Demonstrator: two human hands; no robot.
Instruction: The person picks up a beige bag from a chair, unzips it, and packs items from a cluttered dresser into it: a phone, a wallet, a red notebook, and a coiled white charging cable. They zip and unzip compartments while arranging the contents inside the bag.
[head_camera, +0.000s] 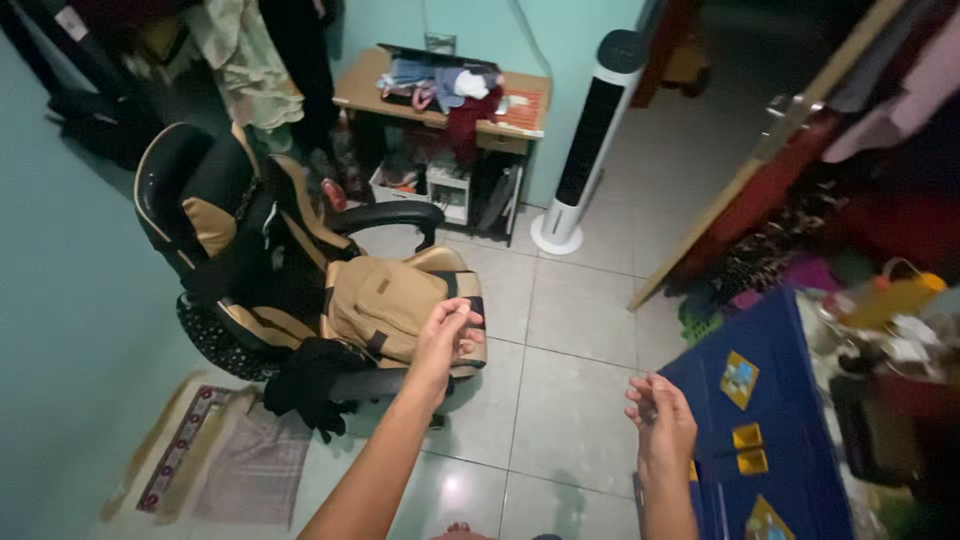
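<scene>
Left hand (448, 335) reaches out, fingers loosely curled and empty, just over the tan bag (385, 300) lying on the chair (215, 215) seat; right hand (660, 415) hangs half-open, empty, near the blue cloth (770, 420); a grip on the bag seems due.

A single head-worn camera is looking steeply down and forward from standing height into a small room. It is sitting closest to the person's own left hand (448, 335) and right hand (660, 420), which are rising from the bottom edge. Farther out it is taking in the office chair (250, 250) at the left, the tiled floor (580, 310) in the centre, and the table (440, 100) and tower fan (590, 130) along the far wall.
</scene>
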